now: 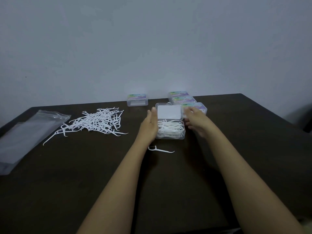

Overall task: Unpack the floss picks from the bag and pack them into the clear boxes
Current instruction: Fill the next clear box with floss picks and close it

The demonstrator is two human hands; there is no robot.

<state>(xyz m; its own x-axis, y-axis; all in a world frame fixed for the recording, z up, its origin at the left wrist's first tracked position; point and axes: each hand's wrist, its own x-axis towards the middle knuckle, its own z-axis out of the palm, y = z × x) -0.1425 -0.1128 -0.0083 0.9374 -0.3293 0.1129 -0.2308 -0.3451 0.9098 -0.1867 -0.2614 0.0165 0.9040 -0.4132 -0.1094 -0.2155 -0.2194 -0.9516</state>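
**Once full, the lid comes down**

Since the open clear box (168, 137) in front of me is heaped with floss picks (170, 128), I judge this step to be closing it. Its lid (169, 112) stands upright at the back. My left hand (150, 125) lies flat against the box's left side, fingers straight and reaching the lid's edge. My right hand (195, 122), blurred, sits just beside the right wall, fingers loosely spread and holding nothing.

Next, the lid needs folding forward and pressing until it latches, with no pick caught under the rim.

A loose pile (98, 122) waits to the left on the worktop (84, 166), beside the flattened bag (25, 132). One stray pick (160, 149) lies just in front of the box. Three labelled boxes (182, 99) sit behind to the right and a single box (137, 100) behind to the left, all lidded; I cannot tell what they hold.
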